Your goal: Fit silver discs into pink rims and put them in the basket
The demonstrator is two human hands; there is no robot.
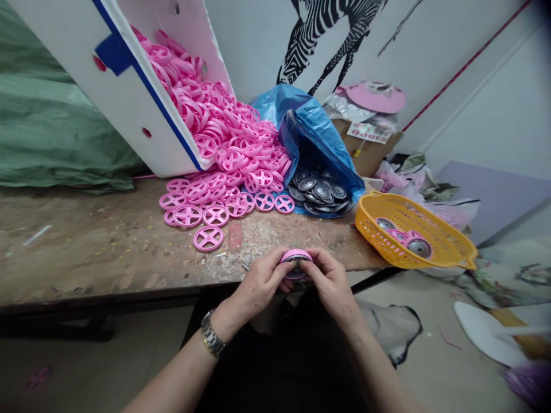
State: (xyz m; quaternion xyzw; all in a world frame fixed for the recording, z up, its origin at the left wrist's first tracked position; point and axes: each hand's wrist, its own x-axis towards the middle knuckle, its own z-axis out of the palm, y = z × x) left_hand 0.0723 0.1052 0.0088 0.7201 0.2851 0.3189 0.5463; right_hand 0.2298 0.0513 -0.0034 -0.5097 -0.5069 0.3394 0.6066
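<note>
Head view shows both hands meeting just at the near edge of the counter point(86, 252). The left hand point(258, 287) and the right hand point(329, 284) are closed around one pink wheel point(296, 259), with the fingers curled on its two sides and the thumbs on top; a dark round part sits inside the wheel, but its details are too small to tell. The wheel stands on its edge, tilted a little, and its flat face points toward the person, so its axle line runs roughly from the person toward the wall. A metal watch point(210, 337) is on the left wrist. About writing: a cardboard box point(365, 146) at the back carries a label with red marks, but the words cannot be read. On the wall behind there is a zebra picture point(327, 34). A white box point(129, 92) with a blue stripe leans over the counter and a big pile of pink wheels point(224, 149) spills from it down to the counter surface, well in front of the hands. Just right of the pile, a blue plastic bag point(310, 129) lies open with dark silver discs point(321, 192) in it. At the right end of the counter, an orange basket point(443, 252) holds a few put-together wheels. A green sheet point(47, 132) covers the left back. Nothing stands between the hands and the pile.
</note>
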